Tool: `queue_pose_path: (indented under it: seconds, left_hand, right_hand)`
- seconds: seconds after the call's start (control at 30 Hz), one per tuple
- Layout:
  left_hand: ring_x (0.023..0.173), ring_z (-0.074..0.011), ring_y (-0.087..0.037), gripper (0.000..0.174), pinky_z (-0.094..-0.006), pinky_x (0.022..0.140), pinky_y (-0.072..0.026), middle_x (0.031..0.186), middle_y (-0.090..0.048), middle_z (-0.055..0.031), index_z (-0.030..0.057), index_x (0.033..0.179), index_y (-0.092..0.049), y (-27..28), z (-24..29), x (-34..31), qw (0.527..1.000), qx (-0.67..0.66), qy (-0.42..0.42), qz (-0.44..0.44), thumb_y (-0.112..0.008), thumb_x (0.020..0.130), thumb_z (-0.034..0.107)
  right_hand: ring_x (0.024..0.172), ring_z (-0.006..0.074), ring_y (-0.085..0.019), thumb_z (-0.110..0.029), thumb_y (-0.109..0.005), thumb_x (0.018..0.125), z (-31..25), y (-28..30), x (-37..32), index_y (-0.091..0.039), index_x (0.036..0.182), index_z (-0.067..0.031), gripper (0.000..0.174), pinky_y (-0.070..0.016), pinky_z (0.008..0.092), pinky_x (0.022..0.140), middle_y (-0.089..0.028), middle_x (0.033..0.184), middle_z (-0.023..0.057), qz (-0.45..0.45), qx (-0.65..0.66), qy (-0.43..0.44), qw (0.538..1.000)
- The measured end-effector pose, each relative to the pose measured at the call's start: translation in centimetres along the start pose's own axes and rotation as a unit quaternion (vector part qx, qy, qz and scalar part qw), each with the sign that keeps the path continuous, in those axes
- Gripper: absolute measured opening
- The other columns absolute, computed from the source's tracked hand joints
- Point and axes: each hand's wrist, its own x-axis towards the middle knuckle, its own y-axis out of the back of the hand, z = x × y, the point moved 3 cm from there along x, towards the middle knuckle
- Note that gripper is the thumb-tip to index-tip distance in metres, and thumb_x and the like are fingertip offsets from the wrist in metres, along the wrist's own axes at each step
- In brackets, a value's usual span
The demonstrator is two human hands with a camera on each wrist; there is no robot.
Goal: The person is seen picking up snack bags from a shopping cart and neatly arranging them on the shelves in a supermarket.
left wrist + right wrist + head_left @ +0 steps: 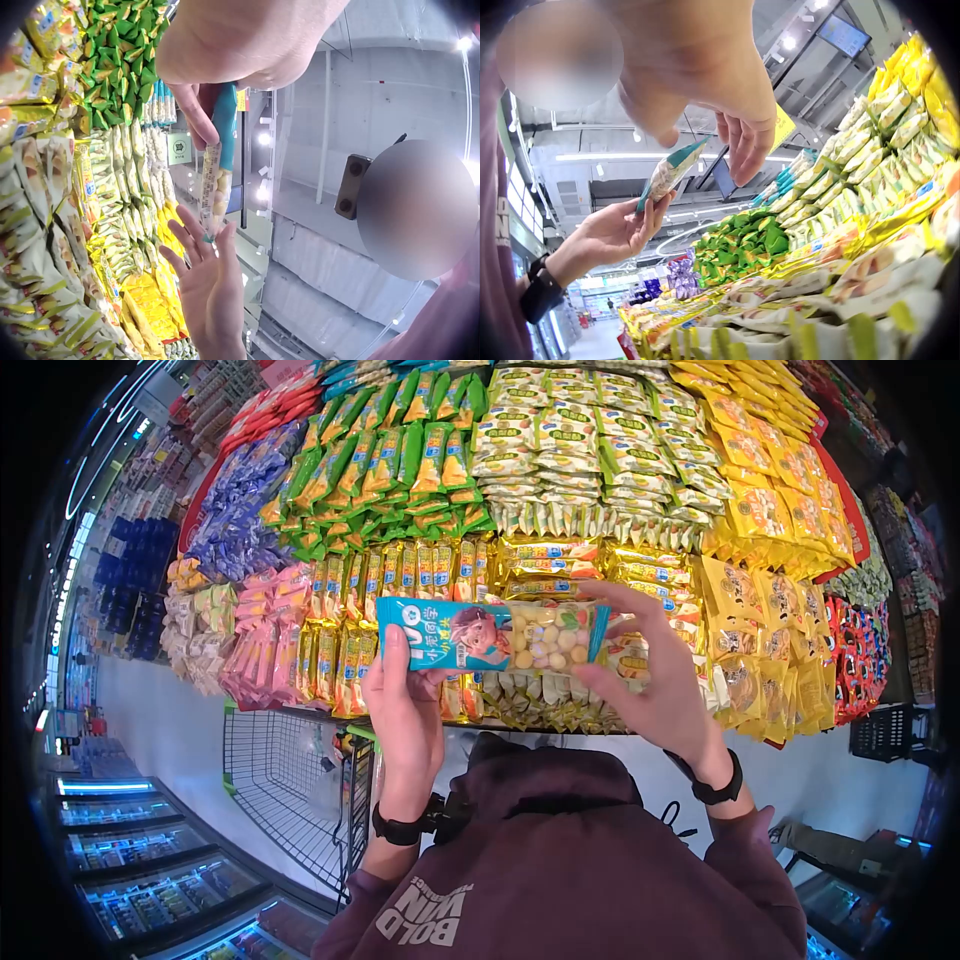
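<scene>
A snack packet [490,635] is held level in the air between both hands, in front of the sloping shelf display [560,470] and above the person's chest. The left hand [405,705] is clamped on the packet's left, teal end, with the thumb on the front and the fingers behind it. The right hand [655,680] is clamped on the right end, with the fingers curled over the top edge and the thumb underneath. In the wrist views the packet shows edge-on, pinched at each end, with nothing else touching it.

The packet's left half is teal with large white characters that I cannot read and a cartoon face beside them. Its right half is clear and shows small round pale and yellow pieces.

Behind it the display is packed in colour blocks: green packs [400,460] far left of centre, white-and-green packs [580,440] in the middle, yellow bags [770,500] on the right and pink packs [265,630] near left. Their print is too small to read.

The dark hoodie [570,860] carries "BOLD WIN", seen upside down. A wire shopping cart [285,780] stands near left, with lit freezer cabinets [150,860] beyond it.
</scene>
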Motion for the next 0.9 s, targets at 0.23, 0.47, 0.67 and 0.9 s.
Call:
queue_pose_path:
  seconds: [0.23, 0.47, 0.67, 0.9]
  left_hand:
    - [0.085, -0.017, -0.069, 0.036, -0.037, 0.078, -0.0591, 0.097, -0.07, -0.0085, -0.0016, 0.101, -0.065, 3.1, 1.9, 1.3, 1.0, 0.006, 0.016, 0.003, -0.048, 0.104, 0.03]
    - [0.079, -0.0259, -0.072, 0.04, -0.0362, 0.073, -0.0587, 0.098, -0.07, -0.0121, -0.007, 0.098, -0.066, 6.7, 4.9, 2.6, 0.996, 0.062, 0.017, -0.054, -0.046, 0.104, 0.027]
    - [0.08, -0.0252, -0.072, 0.04, -0.0347, 0.075, -0.0568, 0.099, -0.071, -0.0124, -0.0072, 0.097, -0.067, 9.4, 6.0, 3.6, 0.997, 0.049, 0.004, -0.063, -0.045, 0.105, 0.025]
    - [0.096, -0.0251, -0.069, 0.019, -0.0343, 0.087, -0.054, 0.11, -0.069, -0.0165, -0.0076, 0.106, -0.067, 12.3, 7.6, 4.5, 0.993, 0.093, -0.042, -0.065, -0.057, 0.096, 0.004]
  right_hand:
    - [0.072, 0.0066, -0.058, -0.018, -0.048, 0.104, 0.9, -4.6, 1.1, -0.059, 0.093, 0.001, 0.024, -0.0459, 0.0237, 0.065, -0.061, 0.077, 0.0018, -0.024, 0.25, -0.181, 0.951]
    - [0.068, 0.0037, -0.055, -0.015, -0.047, 0.104, -0.5, -8.4, 3.0, -0.058, 0.091, -0.0002, 0.022, -0.0437, 0.0199, 0.062, -0.059, 0.079, -0.0007, -0.021, 0.188, -0.153, 0.97]
    - [0.069, 0.0014, -0.051, -0.013, -0.051, 0.103, 0.3, -11.4, 3.6, -0.058, 0.09, -0.0007, 0.019, -0.0448, 0.0197, 0.061, -0.058, 0.081, -0.0007, -0.002, 0.196, -0.172, 0.965]
    - [0.084, 0.0106, -0.064, 0.0, -0.057, 0.094, -1.3, -13.1, 4.3, -0.06, 0.096, -0.0009, 0.004, -0.0521, 0.0259, 0.076, -0.067, 0.098, 0.0074, -0.017, 0.233, -0.148, 0.961]
